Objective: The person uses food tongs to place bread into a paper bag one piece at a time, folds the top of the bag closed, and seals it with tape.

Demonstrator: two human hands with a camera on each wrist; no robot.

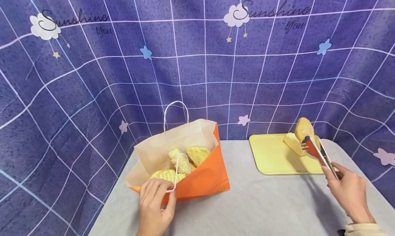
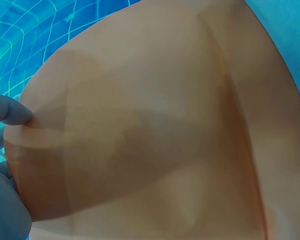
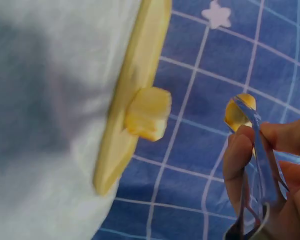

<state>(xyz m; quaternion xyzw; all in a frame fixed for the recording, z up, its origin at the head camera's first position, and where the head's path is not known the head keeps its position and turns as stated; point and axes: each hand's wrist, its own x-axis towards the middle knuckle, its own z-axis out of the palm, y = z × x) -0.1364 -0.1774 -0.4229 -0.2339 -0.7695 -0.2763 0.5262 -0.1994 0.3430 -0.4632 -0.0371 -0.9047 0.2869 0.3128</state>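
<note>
At the near rim of an orange paper bag (image 1: 203, 181), my left hand (image 1: 154, 201) pinches the edge between thumb and fingers. The bag's mouth gapes, showing several bread pieces (image 1: 197, 155) inside. In the left wrist view, fingers (image 2: 12, 111) press the rim of the paper bag (image 2: 140, 160). My right hand (image 1: 350, 191) holds metal tongs (image 1: 324, 157) with a red, fork-shaped tip. A golden bread roll (image 1: 304, 128) is raised in the tongs over the yellow tray (image 1: 268, 157); the right wrist view shows this bread roll (image 3: 233, 116) between the tips.
A pale, thick bread piece (image 1: 293, 143) lies on the tray's far right part. White cord handles (image 1: 176, 102) stand up from the bag. Behind the grey-white table (image 1: 240, 198) hangs a purple-blue checked curtain (image 1: 216, 68).
</note>
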